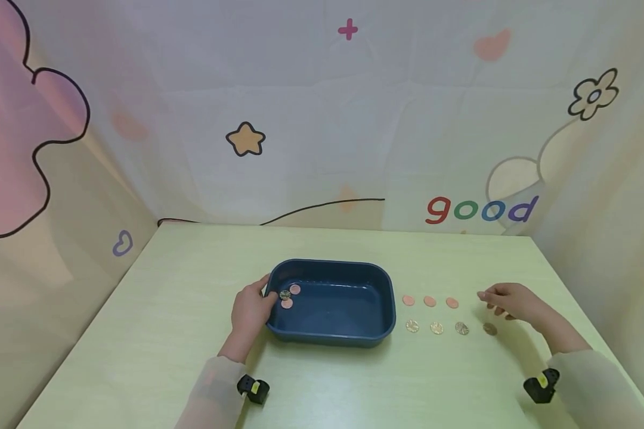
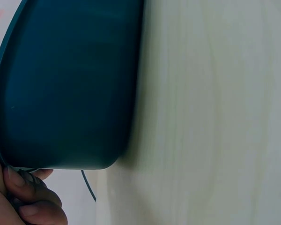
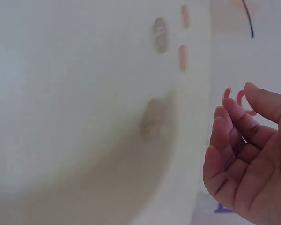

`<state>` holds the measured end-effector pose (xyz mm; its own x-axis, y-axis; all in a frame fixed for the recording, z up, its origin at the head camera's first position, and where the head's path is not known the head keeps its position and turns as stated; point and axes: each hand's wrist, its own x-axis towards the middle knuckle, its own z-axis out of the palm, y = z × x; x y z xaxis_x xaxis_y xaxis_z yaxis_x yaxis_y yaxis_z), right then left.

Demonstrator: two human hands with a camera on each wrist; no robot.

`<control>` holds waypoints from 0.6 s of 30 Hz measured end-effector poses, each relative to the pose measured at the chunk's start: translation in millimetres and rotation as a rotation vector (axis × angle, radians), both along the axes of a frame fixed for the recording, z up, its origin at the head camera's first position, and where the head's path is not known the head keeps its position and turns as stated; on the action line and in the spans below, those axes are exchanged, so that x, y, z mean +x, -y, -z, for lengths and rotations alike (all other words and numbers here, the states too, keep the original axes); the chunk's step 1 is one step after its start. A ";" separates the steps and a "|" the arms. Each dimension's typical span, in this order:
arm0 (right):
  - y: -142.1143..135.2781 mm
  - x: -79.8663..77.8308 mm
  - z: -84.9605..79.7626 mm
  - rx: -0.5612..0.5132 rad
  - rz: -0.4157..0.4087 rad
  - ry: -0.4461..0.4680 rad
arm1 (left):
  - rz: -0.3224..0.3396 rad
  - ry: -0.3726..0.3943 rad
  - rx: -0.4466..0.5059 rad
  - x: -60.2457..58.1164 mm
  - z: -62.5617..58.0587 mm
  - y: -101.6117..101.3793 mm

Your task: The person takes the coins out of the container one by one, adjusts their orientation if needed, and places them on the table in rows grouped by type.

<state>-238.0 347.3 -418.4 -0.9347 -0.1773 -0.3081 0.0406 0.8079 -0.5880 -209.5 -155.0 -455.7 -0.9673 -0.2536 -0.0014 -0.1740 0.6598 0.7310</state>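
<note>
A dark blue plastic tray (image 1: 330, 342) sits on the table, and my left hand (image 1: 251, 310) grips its left end, thumb over the rim and fingers outside. In the left wrist view, curled fingers (image 2: 35, 197) show beside the tray wall (image 2: 65, 93). Two pink discs (image 1: 295, 289) and one gold-coloured coin (image 1: 285, 295) lie inside, near that thumb. My right hand (image 1: 517, 304) hovers above the table, right of the pink row; the right wrist view shows its fingers loosely bent and holding nothing. Below it lies a brownish coin (image 1: 490, 329), blurred in the right wrist view.
Right of the tray, three pink discs (image 1: 430, 301) form a row. A nearer row of metallic coins (image 1: 436, 328) ends at the brownish coin. The pale wooden table (image 1: 322, 393) meets a printed cloth backdrop (image 1: 322, 119) at the back and sides.
</note>
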 end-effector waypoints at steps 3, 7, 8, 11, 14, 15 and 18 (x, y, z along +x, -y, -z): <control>14.7 -5.2 -14.7 -0.006 -0.036 -0.030 | 0.003 0.002 -0.001 -0.6 0.1 -1.0; 44.7 -13.0 -35.5 -0.031 -0.112 -0.064 | 0.004 0.009 0.005 0.1 -0.1 -0.2; 53.1 -14.9 -40.0 -0.038 -0.138 -0.072 | 0.002 0.008 0.005 0.4 -0.5 0.0; 80.8 -20.8 -53.2 -0.063 -0.221 -0.094 | -0.009 0.017 0.005 0.8 -1.4 0.0; 110.8 -27.5 -64.1 -0.067 -0.292 -0.099 | -0.016 0.019 0.001 0.2 -2.8 -0.5; 121.1 -29.8 -67.2 -0.060 -0.311 -0.098 | -0.018 0.025 0.002 0.1 -3.4 -0.9; 149.9 -37.5 -73.9 -0.027 -0.368 -0.088 | -0.017 0.037 -0.004 -0.4 -4.8 -2.1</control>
